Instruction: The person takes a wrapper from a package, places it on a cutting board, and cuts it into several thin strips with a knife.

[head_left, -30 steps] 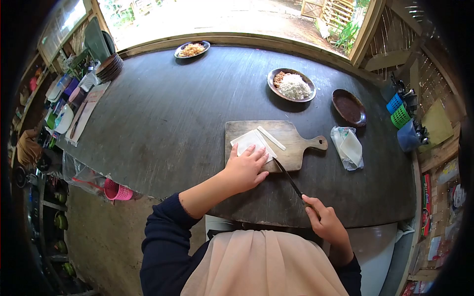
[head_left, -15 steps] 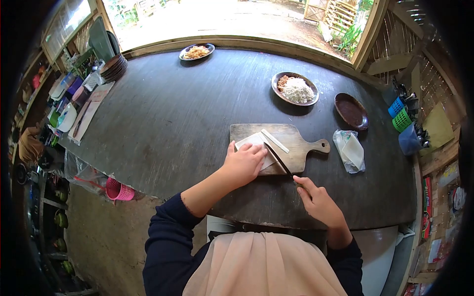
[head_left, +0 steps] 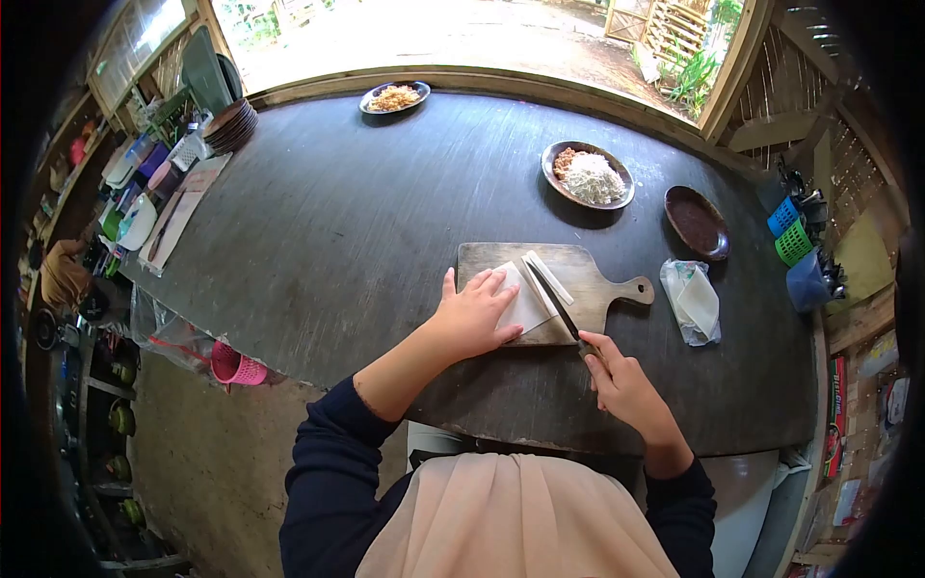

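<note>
On the wooden cutting board (head_left: pixel 482 255) lies a stack of thin white wrapper sheets (head_left: pixel 528 314). My left hand (head_left: pixel 470 316) presses on the stack from the left, its fingers spread. In my right hand (head_left: pixel 621 383) is a knife (head_left: pixel 557 297), held by the handle. Its dark blade lies slantwise over the board, along the stack's right edge. Narrow white strips (head_left: pixel 559 277), cut from the sheets, rest just beyond the blade. How many layers the stack has cannot be made out.
Right of the board lie an opened plastic packet with white sheets (head_left: pixel 696 301) and a brown plate (head_left: pixel 696 222). Farther back are a plate with white shreds (head_left: pixel 593 181) and a plate of yellowish food (head_left: pixel 393 98). Utensil baskets (head_left: pixel 792 241) line the right edge.
The knife has moved to the right with a fresh strip now beside the earlier one. My left hand's fingers have spread and drawn slightly back from the blade. The view has shifted slightly.
</note>
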Tool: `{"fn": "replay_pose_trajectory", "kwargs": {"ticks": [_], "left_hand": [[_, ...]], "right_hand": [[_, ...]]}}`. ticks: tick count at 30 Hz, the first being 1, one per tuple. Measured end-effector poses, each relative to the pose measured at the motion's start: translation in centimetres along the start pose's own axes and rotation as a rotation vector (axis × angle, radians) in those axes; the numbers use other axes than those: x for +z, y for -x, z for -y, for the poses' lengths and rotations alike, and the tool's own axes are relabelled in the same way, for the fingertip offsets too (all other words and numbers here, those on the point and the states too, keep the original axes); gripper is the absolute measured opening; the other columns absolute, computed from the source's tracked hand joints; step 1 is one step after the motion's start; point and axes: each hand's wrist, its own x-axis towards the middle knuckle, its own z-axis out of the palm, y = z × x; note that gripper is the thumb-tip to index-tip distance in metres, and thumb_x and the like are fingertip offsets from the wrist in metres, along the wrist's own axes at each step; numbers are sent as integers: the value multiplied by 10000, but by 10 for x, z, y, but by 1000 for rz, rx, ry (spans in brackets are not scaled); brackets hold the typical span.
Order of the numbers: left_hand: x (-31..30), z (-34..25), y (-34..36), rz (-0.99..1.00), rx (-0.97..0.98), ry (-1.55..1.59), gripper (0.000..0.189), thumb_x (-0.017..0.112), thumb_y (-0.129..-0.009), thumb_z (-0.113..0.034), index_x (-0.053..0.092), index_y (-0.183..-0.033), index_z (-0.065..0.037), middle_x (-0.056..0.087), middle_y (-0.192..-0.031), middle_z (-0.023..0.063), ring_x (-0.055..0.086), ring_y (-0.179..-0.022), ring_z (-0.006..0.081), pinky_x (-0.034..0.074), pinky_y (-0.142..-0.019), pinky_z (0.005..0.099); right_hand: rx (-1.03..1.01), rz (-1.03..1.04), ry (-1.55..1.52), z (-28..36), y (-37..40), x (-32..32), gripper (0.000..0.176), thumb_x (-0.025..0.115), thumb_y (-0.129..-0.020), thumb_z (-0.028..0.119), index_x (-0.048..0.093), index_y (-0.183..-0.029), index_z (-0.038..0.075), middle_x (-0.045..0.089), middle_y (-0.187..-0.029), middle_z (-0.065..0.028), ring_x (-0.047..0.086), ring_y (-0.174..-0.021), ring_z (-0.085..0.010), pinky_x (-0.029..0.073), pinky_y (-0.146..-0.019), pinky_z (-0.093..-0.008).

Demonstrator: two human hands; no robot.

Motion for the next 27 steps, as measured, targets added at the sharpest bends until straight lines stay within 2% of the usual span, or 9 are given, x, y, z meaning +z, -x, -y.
{"fn": "replay_pose_trajectory", "kwargs": {"ticks": [5, 7, 10, 17, 19, 22, 27], "left_hand": [[0, 0, 0, 8, 12, 14, 674, 537, -902, -534, 442, -1425, -119, 332, -1524, 137, 275, -1433, 269, 146, -1081, 701], [0, 1, 0, -3, 11, 19, 679, 538, -899, -538, 443, -1422, -115, 338, -1522, 128, 282, -1430, 257, 144, -1077, 709], [-5, 0, 0, 29, 6, 17, 684, 538, -897, -542, 441, -1422, -114, 336, -1527, 111, 287, -1426, 253, 148, -1070, 716], [-6, 0, -1, 14, 6, 27, 696, 542, -896, -543, 431, -1430, -112, 334, -1534, 90, 285, -1423, 265, 152, -1067, 719], [-7, 1, -1, 22, 10, 49, 704, 544, -895, -547, 428, -1435, -110, 340, -1531, 93, 283, -1423, 278, 152, -1064, 721], [-7, 1, -2, 37, 6, 43, 707, 546, -895, -549, 429, -1435, -108, 341, -1531, 94, 283, -1422, 284, 153, -1059, 725], [-8, 0, -1, 38, 1, 42, 705, 550, -894, -551, 438, -1428, -106, 344, -1531, 91, 285, -1422, 282, 153, -1055, 730]], "right_hand": [[-49, 22, -3, 6, -6, -2, 357, 477, -999, 129, 431, -1350, 75, 577, -598, -134, 592, -479, -205, 472, -511, -346], [-103, 76, 41, 4, -10, 2, 372, 441, -1008, 117, 433, -1379, 86, 545, -675, -61, 569, -496, -131, 483, -487, -285], [-206, 44, 33, -4, -13, 12, 372, 445, -1005, 107, 438, -1376, 80, 538, -680, -58, 569, -504, -132, 488, -497, -287], [-199, 34, -3, -7, -15, 11, 383, 462, -995, 85, 442, -1377, 77, 530, -677, -53, 557, -505, -124, 488, -510, -286], [-206, 23, -2, -2, -13, 8, 339, 515, -965, 65, 485, -1302, 37, 652, -844, -227, 662, -751, -359, 510, -683, -372], [-135, 56, -40, 1, -12, 5, 337, 527, -957, 54, 502, -1292, 32, 662, -874, -221, 668, -785, -359, 516, -709, -366], [-198, 34, -47, -6, -13, 8, 334, 538, -950, 52, 515, -1282, 26, 664, -878, -224, 674, -788, -351, 516, -711, -362]]}}
